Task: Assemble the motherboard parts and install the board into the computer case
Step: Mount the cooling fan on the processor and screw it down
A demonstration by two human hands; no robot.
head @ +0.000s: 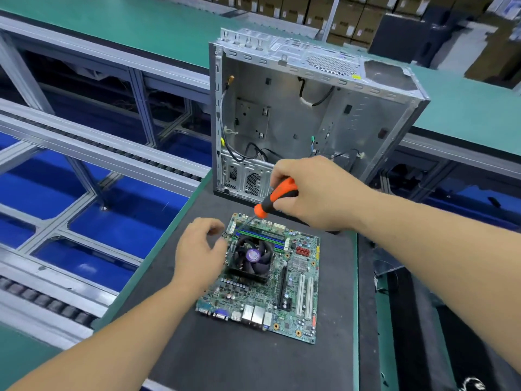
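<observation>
A green motherboard (293, 294) lies flat on a dark mat (253, 359). A black cooler fan (253, 256) with a purple centre label sits on the board's far left part. My right hand (318, 193) grips an orange and black screwdriver (275, 198); its thin shaft slants down to the cooler's far left corner. My left hand (197, 252) rests at the cooler's left side with fingers loosely curled near that corner; it is blurred. An open silver computer case (310, 108) lies on its side behind the board, with loose cables inside.
The mat lies on a green workbench (462, 108). A roller conveyor with aluminium rails (93, 153) runs along the left over a blue floor. Stacked cardboard boxes (310, 9) stand at the back. Dark items lie at the right edge.
</observation>
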